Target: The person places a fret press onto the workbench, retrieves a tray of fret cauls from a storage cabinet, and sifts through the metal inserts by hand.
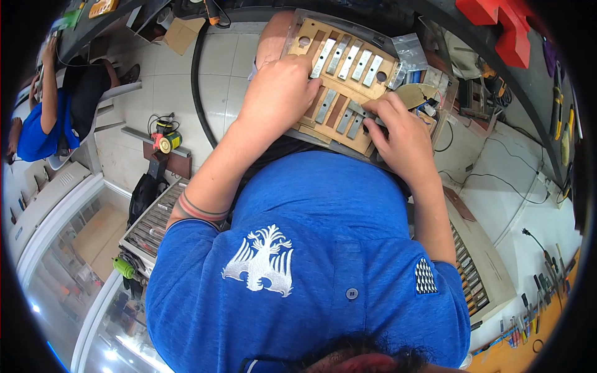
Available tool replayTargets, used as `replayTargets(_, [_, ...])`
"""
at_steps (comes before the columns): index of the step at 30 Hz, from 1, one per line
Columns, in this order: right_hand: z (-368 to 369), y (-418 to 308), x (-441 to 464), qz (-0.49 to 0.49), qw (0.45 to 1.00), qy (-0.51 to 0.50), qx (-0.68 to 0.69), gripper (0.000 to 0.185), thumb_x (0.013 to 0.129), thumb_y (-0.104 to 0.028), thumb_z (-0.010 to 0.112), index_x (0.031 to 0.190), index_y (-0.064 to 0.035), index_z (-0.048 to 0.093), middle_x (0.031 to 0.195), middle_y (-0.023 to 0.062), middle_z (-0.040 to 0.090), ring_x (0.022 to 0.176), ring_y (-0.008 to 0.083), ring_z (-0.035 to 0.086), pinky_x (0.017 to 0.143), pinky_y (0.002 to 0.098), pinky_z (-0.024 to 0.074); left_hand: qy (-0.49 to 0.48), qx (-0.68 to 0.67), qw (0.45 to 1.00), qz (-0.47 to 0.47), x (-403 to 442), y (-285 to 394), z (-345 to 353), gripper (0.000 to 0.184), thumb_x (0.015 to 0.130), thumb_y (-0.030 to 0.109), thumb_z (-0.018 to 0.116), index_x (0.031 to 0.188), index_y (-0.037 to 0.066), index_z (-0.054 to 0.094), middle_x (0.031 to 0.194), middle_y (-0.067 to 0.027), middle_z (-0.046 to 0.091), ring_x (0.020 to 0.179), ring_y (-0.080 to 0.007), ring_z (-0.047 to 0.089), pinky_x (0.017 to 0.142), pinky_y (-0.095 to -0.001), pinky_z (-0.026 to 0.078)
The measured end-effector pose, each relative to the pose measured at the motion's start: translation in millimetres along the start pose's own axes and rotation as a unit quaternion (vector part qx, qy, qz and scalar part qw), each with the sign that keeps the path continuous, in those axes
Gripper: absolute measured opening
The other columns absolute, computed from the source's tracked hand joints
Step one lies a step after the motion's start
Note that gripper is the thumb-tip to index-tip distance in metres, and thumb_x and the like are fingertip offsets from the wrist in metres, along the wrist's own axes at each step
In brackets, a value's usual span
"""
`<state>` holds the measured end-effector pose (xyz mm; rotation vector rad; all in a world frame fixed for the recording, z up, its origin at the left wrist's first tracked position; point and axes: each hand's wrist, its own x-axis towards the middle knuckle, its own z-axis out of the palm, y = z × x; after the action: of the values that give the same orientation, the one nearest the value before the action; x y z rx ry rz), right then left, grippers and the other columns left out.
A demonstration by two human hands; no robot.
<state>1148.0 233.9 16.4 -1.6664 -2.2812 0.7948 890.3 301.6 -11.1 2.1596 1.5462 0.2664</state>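
A wooden board (377, 91) with two rows of slots lies over my lap. Flat metal bars (349, 60), each with a dark hole, fill the far row. In the near row, several grey bars (324, 105) lie between brown slots. My left hand (280, 87) is closed over the left side of the board, its thumb by the near row and its other fingertips partly hidden. At the right end of the near row, my right hand (401, 130) pinches a tilted grey metal bar (356, 107) between thumb and fingers.
A clear plastic bag (409, 51) lies at the board's far right corner, beside a cluttered box (444, 84). A black hose (198, 87) crosses the tiled floor. Another person in blue (46, 127) sits at far left. Red metal parts (497, 28) rest on the bench at upper right.
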Motion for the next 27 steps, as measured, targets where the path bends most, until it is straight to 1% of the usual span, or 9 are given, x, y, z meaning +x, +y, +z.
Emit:
replayTargets(6, [-0.4,0.8,0.0,0.003,1.000,-0.005,-0.001,0.021,0.101,-0.020,0.075,0.120,-0.0118,0.071,0.113,0.0077,0.067,0.092,0.0322,0.074,0.081,0.0464,0.0589,-0.002,-0.003,1.000,-0.008,1.5,0.6,-0.5,0.028,0.098,0.025,0.077,0.096,-0.002,0.074,0.096,-0.0213,0.077,0.093,-0.0422,0.076,0.086,-0.0518,0.061])
replayTargets(9, [-5.0,-2.0,1.8,0.021,0.999,-0.011,0.022,0.025,0.101,-0.024,0.076,0.123,-0.0123,0.071,0.115,0.0070,0.067,0.093,0.0317,0.075,0.081,0.0470,0.0593,0.004,-0.007,1.000,-0.011,2.5,1.1,-1.0,0.028,0.098,0.025,0.075,0.096,-0.003,0.073,0.095,-0.0217,0.077,0.093,-0.0427,0.076,0.086,-0.0522,0.061])
replayTargets(12, [-11.2,-3.9,13.0,0.046,0.999,0.006,0.007,0.032,0.101,-0.030,0.077,0.127,-0.0118,0.071,0.120,0.0064,0.067,0.094,0.0314,0.076,0.081,0.0474,0.0602,0.012,-0.013,1.000,-0.014,3.3,1.8,-1.6,0.028,0.097,0.025,0.075,0.094,-0.002,0.072,0.095,-0.0220,0.077,0.092,-0.0427,0.076,0.086,-0.0521,0.061])
replayTargets(15, [-12.8,-8.7,35.0,0.038,0.997,0.063,-0.039,0.044,0.098,-0.033,0.082,0.132,-0.0080,0.070,0.124,0.0104,0.067,0.096,0.0337,0.078,0.084,0.0485,0.0616,0.016,-0.017,0.999,-0.034,4.1,3.4,-2.4,0.027,0.096,0.026,0.075,0.093,-0.001,0.071,0.094,-0.0217,0.077,0.092,-0.0426,0.076,0.085,-0.0520,0.060])
replayTargets(19, [-14.1,-18.8,65.8,0.054,0.994,0.043,-0.090,0.065,0.091,-0.038,0.088,0.139,-0.0006,0.066,0.126,0.0191,0.067,0.100,0.0390,0.079,0.087,0.0495,0.0644,0.017,-0.024,0.996,-0.078,2.9,5.9,-7.4,0.026,0.095,0.026,0.074,0.095,0.000,0.069,0.093,-0.0187,0.077,0.091,-0.0416,0.076,0.083,-0.0519,0.060])
replayTargets(21, [-10.9,-17.7,78.2,0.047,0.992,0.038,-0.108,0.073,0.088,-0.040,0.091,0.140,0.0026,0.064,0.127,0.0227,0.067,0.102,0.0411,0.080,0.088,0.0498,0.0656,0.069,-0.005,0.996,-0.059,-0.1,3.9,-6.8,0.025,0.094,0.026,0.074,0.095,0.001,0.068,0.092,-0.0163,0.075,0.090,-0.0401,0.075,0.081,-0.0512,0.059])
replayTargets(22, [-9.4,-15.9,82.2,0.044,0.991,0.030,-0.119,0.075,0.087,-0.041,0.091,0.140,0.0032,0.064,0.127,0.0230,0.067,0.102,0.0412,0.080,0.088,0.0496,0.0660,0.096,0.004,0.994,-0.050,-1.8,1.8,-5.8,0.025,0.094,0.026,0.074,0.096,0.002,0.067,0.091,-0.0151,0.074,0.089,-0.0393,0.074,0.080,-0.0508,0.059])
replayTargets(25, [-4.9,-12.8,90.1,0.039,0.989,0.011,-0.141,0.078,0.085,-0.043,0.092,0.139,0.0047,0.064,0.128,0.0237,0.067,0.102,0.0413,0.080,0.087,0.0494,0.0669,0.171,0.033,0.984,0.033,-2.4,-12.9,0.8,0.022,0.092,0.024,0.075,0.095,0.003,0.067,0.089,-0.0125,0.072,0.086,-0.0366,0.071,0.078,-0.0492,0.057])
replayTargets(27, [-4.0,-11.4,93.4,0.040,0.989,0.009,-0.143,0.077,0.084,-0.043,0.092,0.137,0.0050,0.064,0.128,0.0238,0.067,0.102,0.0412,0.080,0.086,0.0496,0.0671,0.180,0.004,0.983,0.025,-4.6,-14.1,4.1,0.021,0.091,0.021,0.075,0.093,0.003,0.066,0.087,-0.0121,0.070,0.084,-0.0348,0.069,0.077,-0.0480,0.057])
